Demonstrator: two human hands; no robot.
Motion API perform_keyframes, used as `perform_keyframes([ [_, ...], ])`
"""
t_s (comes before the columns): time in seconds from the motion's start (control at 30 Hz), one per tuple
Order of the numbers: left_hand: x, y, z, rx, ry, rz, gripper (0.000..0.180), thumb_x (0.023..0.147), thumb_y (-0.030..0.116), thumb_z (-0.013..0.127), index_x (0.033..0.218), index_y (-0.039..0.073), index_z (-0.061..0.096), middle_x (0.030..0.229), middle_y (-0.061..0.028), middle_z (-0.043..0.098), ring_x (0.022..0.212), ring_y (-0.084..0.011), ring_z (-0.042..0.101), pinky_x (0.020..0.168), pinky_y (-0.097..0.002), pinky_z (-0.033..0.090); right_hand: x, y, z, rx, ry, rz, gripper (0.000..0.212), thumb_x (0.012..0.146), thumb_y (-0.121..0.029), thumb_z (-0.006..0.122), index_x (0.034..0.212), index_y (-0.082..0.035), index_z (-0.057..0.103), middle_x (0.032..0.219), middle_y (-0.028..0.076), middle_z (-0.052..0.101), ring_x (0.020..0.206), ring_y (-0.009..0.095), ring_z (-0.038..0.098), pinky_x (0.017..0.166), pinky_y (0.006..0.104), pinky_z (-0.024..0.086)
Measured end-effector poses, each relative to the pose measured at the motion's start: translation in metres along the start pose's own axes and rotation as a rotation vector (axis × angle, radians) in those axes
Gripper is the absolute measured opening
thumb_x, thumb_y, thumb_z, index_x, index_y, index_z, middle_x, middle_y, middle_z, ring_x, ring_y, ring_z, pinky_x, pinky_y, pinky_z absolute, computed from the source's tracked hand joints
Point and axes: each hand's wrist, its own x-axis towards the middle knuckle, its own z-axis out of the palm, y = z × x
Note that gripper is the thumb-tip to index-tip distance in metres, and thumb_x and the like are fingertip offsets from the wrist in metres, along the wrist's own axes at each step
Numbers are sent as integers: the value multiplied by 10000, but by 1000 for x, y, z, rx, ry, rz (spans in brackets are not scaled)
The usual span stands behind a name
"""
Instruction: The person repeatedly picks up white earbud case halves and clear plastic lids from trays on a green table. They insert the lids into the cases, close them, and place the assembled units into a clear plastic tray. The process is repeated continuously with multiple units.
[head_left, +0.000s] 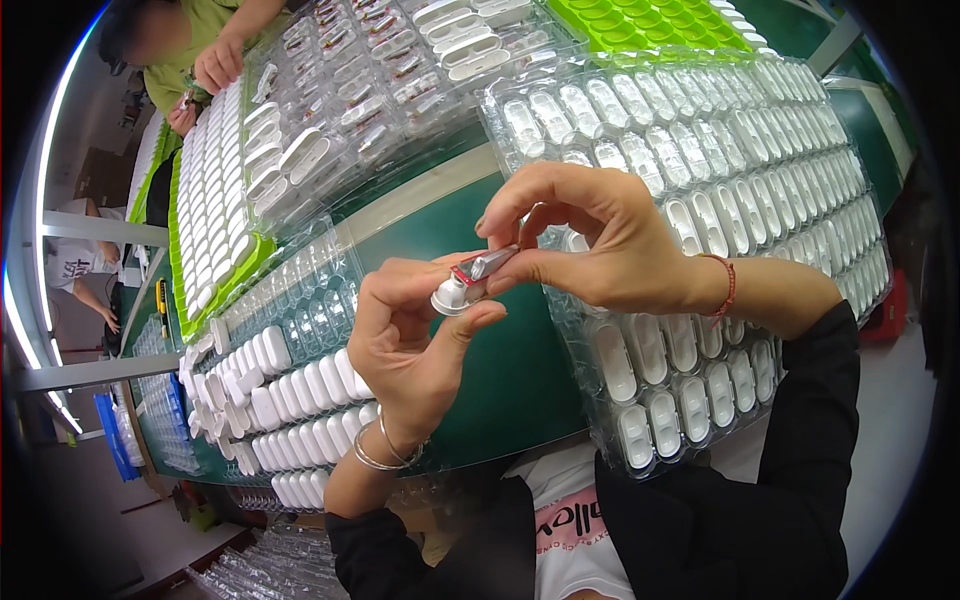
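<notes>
My left hand (400, 345) pinches a small white cup-shaped part (451, 297) between thumb and fingers, above the green table (510, 400). A thin red piece (461, 273) shows on top of this part. From the right, the thumb and fingertips of my right hand (605, 240) are closed on a small silvery, narrow piece (493, 262). That piece meets the red one at the white part; its exact kind is too small to tell. My left fingertips partly cover the white part.
Right of my hands lies a clear tray (585, 400) of white oblong shells. At left, white cases (300, 390) fill another clear tray. Farther back are trays of small parts (370, 90) and a bright green tray (650, 25). Another person's hand (220, 65) works at the upper left.
</notes>
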Motion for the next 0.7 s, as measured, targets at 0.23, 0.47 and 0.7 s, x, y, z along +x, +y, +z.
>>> perform_keyframes([
  [0.23,-4,-9,-1,-80,-4,32,389,762,-68,766,1039,-10,499,1034,-178,614,1054,-308,636,892,-369,541,-1,0,1,327,69,221,252,792,97,723,1013,21,630,1000,93,643,892,141,661,787,271,569],
  [0.47,-5,-13,-1,-38,23,83,415,761,-53,770,1061,-10,486,1054,-185,609,1072,-333,633,926,-413,536,-1,2,3,132,180,132,286,849,21,701,1125,37,624,956,96,667,885,134,657,760,259,560],
  [0.7,-3,-19,0,86,-40,241,419,721,-79,787,1044,10,535,1031,-159,608,1076,-376,636,931,-456,550,-1,4,0,462,167,462,379,884,-66,692,1225,39,564,1023,84,645,922,113,623,828,266,525],
])
